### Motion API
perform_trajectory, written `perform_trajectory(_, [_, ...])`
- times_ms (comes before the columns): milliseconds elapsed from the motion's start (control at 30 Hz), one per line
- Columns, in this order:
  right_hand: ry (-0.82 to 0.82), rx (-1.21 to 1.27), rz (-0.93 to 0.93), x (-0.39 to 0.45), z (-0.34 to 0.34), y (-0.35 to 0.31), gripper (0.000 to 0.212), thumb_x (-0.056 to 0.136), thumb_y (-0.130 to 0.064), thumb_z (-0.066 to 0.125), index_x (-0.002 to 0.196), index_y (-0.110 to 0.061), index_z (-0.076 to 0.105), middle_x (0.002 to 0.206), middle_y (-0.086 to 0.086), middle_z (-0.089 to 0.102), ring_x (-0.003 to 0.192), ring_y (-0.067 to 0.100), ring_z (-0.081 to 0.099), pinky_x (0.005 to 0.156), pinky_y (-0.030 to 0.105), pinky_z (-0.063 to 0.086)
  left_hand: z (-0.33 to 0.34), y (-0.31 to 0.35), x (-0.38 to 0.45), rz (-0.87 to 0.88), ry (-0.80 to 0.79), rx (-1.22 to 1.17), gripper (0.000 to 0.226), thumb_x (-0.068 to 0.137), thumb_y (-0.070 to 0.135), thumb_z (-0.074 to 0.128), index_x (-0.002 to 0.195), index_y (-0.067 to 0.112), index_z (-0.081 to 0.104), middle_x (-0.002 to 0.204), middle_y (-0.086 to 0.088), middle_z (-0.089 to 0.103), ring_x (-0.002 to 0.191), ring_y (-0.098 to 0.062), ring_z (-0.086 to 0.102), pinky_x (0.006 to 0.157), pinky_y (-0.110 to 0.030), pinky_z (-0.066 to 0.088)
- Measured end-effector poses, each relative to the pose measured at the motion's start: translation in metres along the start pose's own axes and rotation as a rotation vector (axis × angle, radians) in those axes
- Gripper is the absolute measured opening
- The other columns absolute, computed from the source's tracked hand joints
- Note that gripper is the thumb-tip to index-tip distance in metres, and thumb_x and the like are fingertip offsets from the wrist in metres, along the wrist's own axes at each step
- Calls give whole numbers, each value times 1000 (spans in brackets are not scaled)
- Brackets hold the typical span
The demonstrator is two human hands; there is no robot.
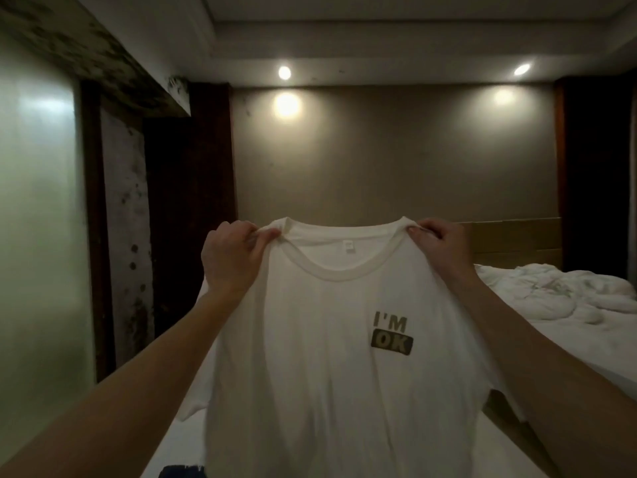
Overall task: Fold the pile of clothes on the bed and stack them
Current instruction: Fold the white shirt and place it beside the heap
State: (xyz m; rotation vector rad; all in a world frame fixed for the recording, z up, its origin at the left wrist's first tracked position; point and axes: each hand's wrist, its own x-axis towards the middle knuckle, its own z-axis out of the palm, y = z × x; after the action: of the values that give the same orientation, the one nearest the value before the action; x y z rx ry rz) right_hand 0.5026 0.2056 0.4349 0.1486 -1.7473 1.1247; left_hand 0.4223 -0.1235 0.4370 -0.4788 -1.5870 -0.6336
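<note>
Pinching the white T-shirt (331, 339) at each shoulder, the left hand (232, 255) and right hand (437, 244) hold it up above the bed (551, 326).

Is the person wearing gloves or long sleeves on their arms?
No. The left hand and right hand are bare, with no gloves. Both forearms are uncovered as far as the picture shows, so no sleeves are visible. I can't see any rings, watch or bracelets.
</note>
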Motion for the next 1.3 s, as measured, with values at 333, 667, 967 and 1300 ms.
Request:
perform_trajectory(333, [-65, -208, 136, 3, 53, 140, 18, 90, -30, 69, 102, -18, 77, 92, -5, 72, 90, 9, 64, 84, 30, 51, 138, -63, -85, 56, -283, 135, 30, 101, 30, 51, 82, 11, 64, 81, -6, 60, 78, -26, 51, 74, -41, 36])
perform_trajectory(667, [-223, -476, 371, -1, 168, 383, 18, 80, -40, 65, 95, -32, 73, 98, -1, 72, 100, 26, 63, 94, 50, 50, 343, -135, -245, -140, -758, 269, 22, 101, 34, 46, 102, 20, 64, 105, -6, 60, 104, -30, 48, 86, -43, 27])
perform_trajectory(967, [-654, -949, 560, -128, 252, 584, 27, 96, -32, 50, 117, -31, 66, 124, 0, 60, 118, 27, 46, 95, 39, 33, 448, -192, -459, -331, -1259, 305, 22, 105, 31, 35, 118, 22, 50, 122, -5, 46, 115, -29, 39, 97, -42, 27])
perform_trajectory(1300, [-773, -920, 541, -174, 232, 607, 56, 100, -45, 44, 150, -23, 32, 152, 5, 38, 139, 27, 33, 113, 43, 25, 419, -216, -468, -527, -1055, 178, 29, 102, 30, 47, 124, 15, 57, 127, -3, 56, 118, -25, 49, 100, -39, 36])
